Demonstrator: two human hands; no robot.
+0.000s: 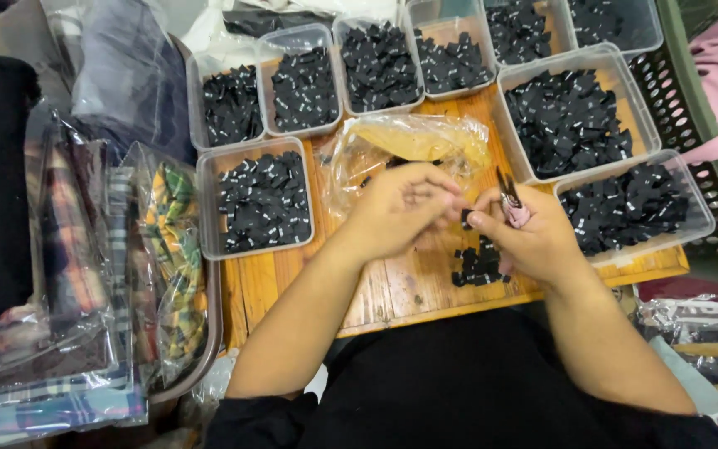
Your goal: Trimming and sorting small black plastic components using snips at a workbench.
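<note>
Between the two hands, a small black label [465, 218] is pinched, level with the fingertips and just above the wooden table [392, 287]. Left hand [399, 208]: fingers curled narrow, tips meeting at the label from its left side. Right hand [533, 237]: thumb pressed forward to the label's right edge, remaining fingers folded around a small pair of thread snips [510, 199] with a pink grip, blades pointing up and away from the person; whether the blades are parted cannot be told. Both hands are about equally near the label, which is too small and too covered for its long axis to be read. Directly below the right-hand fingers, a loose heap of black labels [477, 264] lies on the table. Beyond the fingertips, a crumpled clear plastic bag [409, 145] rests on the table. Left of the left hand stands a clear plastic tray of black labels [261, 199]; right of the right hand, a similar tray [633, 208]; further trays of the same kind line the far edge.
</note>
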